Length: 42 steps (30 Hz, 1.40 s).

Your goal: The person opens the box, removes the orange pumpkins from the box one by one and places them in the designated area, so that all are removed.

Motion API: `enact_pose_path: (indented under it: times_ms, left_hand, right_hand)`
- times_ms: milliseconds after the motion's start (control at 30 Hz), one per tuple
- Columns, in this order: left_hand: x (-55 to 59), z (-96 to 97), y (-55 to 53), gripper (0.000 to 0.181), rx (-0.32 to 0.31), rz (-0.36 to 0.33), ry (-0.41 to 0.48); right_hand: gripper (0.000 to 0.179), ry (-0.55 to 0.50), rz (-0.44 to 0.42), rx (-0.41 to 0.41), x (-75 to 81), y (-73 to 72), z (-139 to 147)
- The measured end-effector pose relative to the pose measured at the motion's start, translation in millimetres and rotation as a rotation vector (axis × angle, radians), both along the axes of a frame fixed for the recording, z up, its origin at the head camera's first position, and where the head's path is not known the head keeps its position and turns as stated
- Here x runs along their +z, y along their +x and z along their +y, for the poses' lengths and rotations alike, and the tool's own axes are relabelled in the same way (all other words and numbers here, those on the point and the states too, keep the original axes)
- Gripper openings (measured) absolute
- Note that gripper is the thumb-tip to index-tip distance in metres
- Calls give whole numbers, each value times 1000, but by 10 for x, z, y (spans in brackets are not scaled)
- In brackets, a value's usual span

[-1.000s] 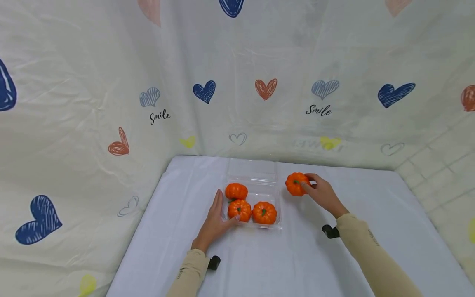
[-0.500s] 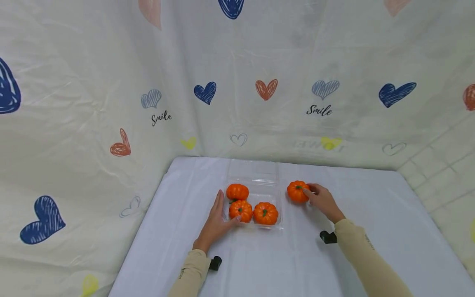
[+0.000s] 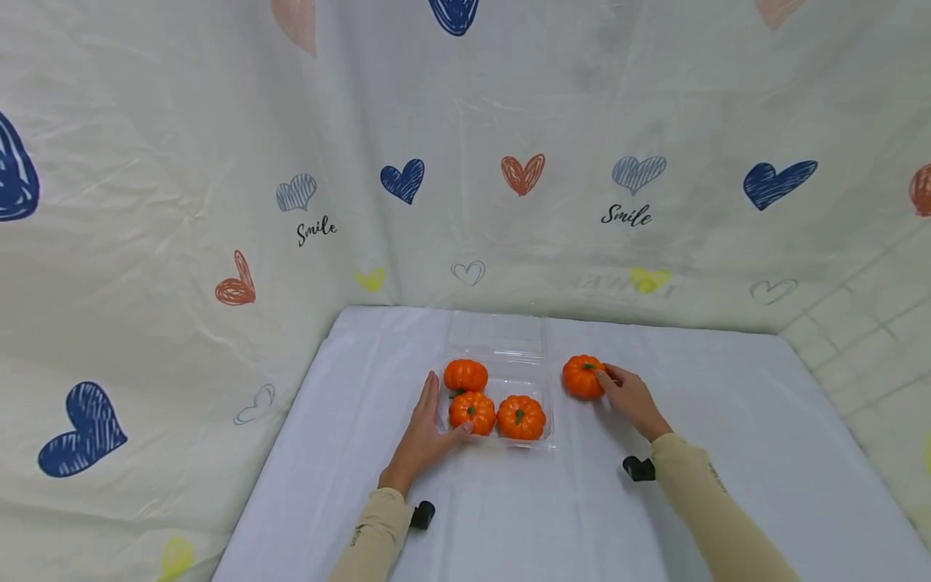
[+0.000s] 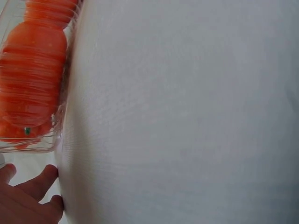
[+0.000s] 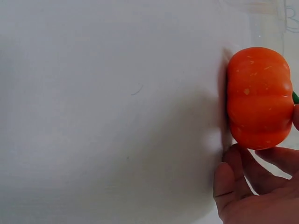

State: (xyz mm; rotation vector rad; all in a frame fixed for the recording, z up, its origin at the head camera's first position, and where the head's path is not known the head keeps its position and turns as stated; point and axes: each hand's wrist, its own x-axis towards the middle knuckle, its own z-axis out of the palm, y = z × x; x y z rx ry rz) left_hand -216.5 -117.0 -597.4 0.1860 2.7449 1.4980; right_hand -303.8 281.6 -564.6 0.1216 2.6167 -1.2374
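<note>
At the right of a clear plastic box [image 3: 518,375], an orange toy pumpkin [image 3: 581,377] with a green stem stands on the cloth. My right hand [image 3: 634,401] pinches it, thumb near the stem and fingers at its side; in the right wrist view the pumpkin [image 5: 259,98] appears level with the cloth. Inside the box lie a back-left pumpkin [image 3: 465,375], a front-left pumpkin [image 3: 470,413] and a front-right pumpkin [image 3: 520,418]. My left hand [image 3: 424,443] rests at the box's left side with fingers extended, its thumb along the front edge.
The box's transparent lid [image 3: 496,333] lies folded back toward the wall. A white cloth covers the table [image 3: 509,517]. Behind and at the left hangs a pale curtain [image 3: 465,97] printed with hearts.
My right hand has lowered the pumpkin onto the cloth beside the box, shifting slightly toward me, and still holds it. The left hand and the box stay in place.
</note>
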Motion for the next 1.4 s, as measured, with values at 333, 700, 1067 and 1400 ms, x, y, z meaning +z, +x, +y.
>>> enact_pose_path:
  times_ms: [333, 700, 1067, 1400]
  left_hand:
    - [-9, 2, -6, 120, 6, -19, -23]
    - [-16, -16, 46, 120, 14, -9, -20]
    - [-27, -9, 4, 122, 11, -15, -24]
    - [-18, 0, 8, 120, 8, -13, -15]
  right_hand:
    - [67, -59, 35, -2, 32, -6, 25]
    - [93, -165, 119, -35, 286, -14, -102]
    - [90, -189, 249, 40, 555, -43, -352]
    - [82, -197, 284, 147, 632, -66, -675]
